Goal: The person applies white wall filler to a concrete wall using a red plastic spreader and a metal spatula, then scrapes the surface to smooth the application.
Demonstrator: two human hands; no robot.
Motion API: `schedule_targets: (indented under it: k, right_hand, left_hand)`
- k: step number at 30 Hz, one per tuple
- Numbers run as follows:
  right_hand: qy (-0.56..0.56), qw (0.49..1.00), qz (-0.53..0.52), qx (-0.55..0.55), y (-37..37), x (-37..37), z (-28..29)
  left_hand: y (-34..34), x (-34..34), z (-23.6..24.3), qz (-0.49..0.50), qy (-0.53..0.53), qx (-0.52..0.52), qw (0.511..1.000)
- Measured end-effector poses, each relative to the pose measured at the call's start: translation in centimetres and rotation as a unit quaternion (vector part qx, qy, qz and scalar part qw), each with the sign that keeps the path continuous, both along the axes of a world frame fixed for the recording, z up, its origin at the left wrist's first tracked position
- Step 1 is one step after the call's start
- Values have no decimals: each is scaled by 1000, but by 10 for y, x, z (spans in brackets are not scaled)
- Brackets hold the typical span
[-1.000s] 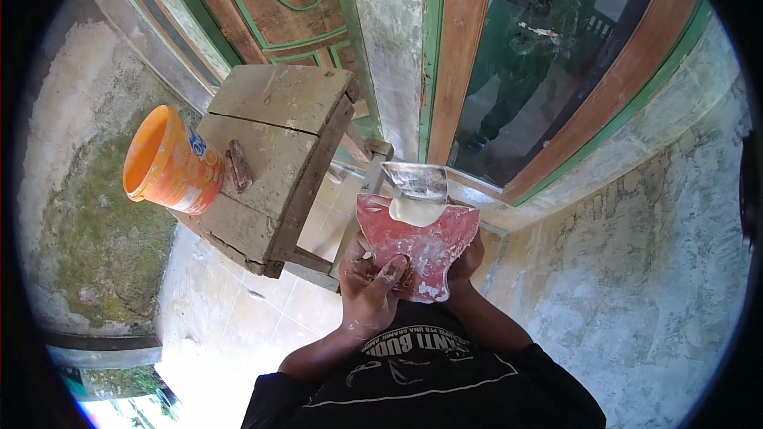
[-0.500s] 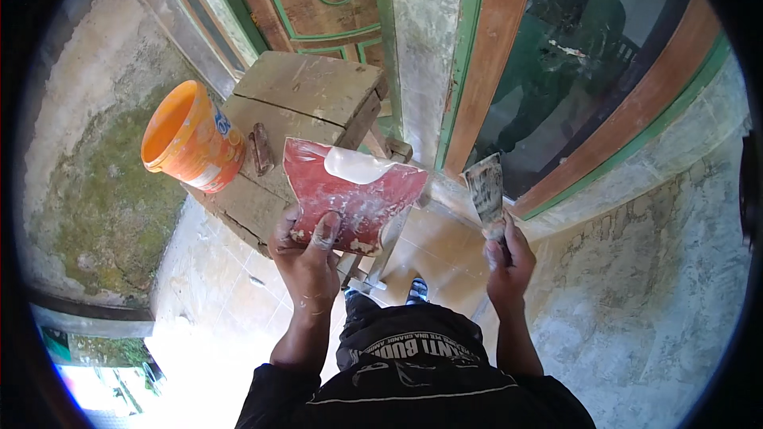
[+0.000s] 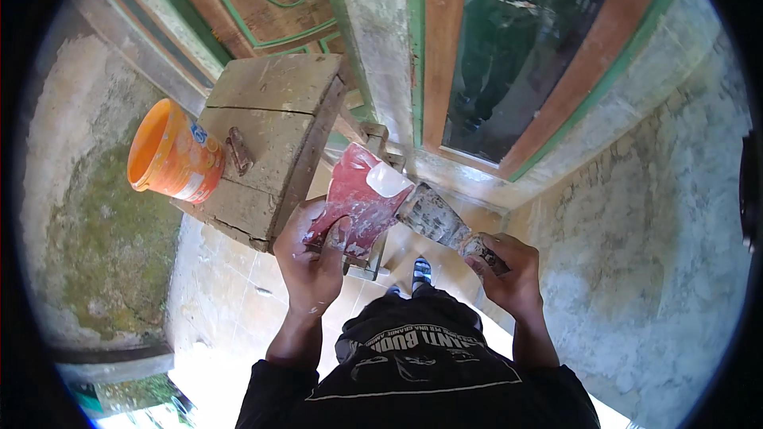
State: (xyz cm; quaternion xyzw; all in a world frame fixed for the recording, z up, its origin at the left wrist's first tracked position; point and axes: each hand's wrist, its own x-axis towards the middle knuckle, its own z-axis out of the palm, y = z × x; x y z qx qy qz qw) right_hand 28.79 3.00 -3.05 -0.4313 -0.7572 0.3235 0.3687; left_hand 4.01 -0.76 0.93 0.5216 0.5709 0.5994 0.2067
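Note:
My left hand [image 3: 312, 258] grips a red, curved sheet [image 3: 354, 195] by its near edge, thumb on top. White smears cover the sheet, and a thick blob of white paste [image 3: 388, 179] lies near its right edge. In my right hand [image 3: 509, 268] is a putty knife [image 3: 435, 216] with a stained blade, its handle wrapped by my fingers. The blade's end meets or overlaps the sheet's right edge, just beside the paste; exact contact is hard to tell.
A wooden bench [image 3: 262, 123] stands ahead to the left, bearing an orange bucket [image 3: 179, 155] and a small brownish object [image 3: 239, 151]. Beyond are a green-trimmed wooden door [image 3: 270, 0] and a framed window [image 3: 517, 48]. A rough plastered wall [image 3: 636, 246] rises at the right.
The putty knife has come leftward from beside the window to the sheet's right edge. The red sheet has turned and now bends more. The view has shifted to the right.

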Motion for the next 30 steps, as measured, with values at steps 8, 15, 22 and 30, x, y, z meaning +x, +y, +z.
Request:
schedule_targets:
  k: [8, 15, 22, 30]
  right_hand:
    - [43, 995, -52, -73, -48, -7, 21]
    - [243, 946, -124, -175, -86, -8, 14]
    - [90, 978, -188, 14, -123, -39, -2]
    - [-119, 947, -192, 228, -132, -55, -36]
  left_hand:
    - [-34, 9, -18, -179, 71, -25, 981]
    - [-42, -7, -26, -215, -203, -145, 944]
    - [-47, -17, -32, -248, -341, -188, 887]
    - [-58, -28, -45, -315, -500, -234, 772]
